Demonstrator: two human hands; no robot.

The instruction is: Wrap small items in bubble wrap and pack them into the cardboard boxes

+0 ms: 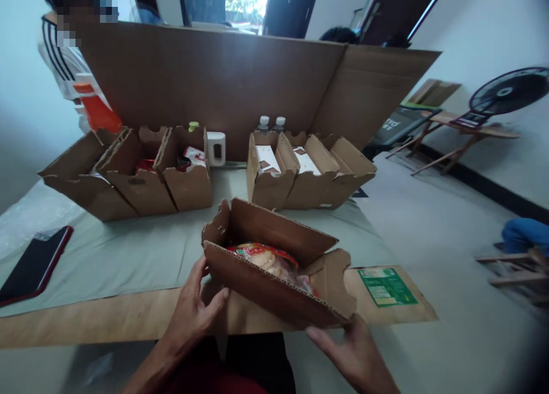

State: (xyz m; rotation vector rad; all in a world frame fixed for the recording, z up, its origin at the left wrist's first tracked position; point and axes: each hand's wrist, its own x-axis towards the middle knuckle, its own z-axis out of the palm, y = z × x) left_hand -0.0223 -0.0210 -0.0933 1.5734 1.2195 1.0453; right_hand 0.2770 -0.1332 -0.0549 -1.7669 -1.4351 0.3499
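Note:
An open-topped cardboard box [257, 288] is at the table's front edge, turned at an angle. Inside it lies a clear plastic packet [274, 262] with red and yellow print and pale pieces showing. My left hand [197, 302] grips the box's left end, thumb in front and fingers partly hidden behind the corner. At the lower right corner, my right hand [349, 348] holds the box with its thumb along the underside of the front wall; its other fingers are mostly hidden.
Several cardboard bins [189, 188] with packets stand back left; more bins [270, 191] with white items stand back right. Behind them rises a cardboard panel [223, 79]. A phone [34, 265] lies left, a green label [388, 287] right. A person [64, 56] is beyond the panel.

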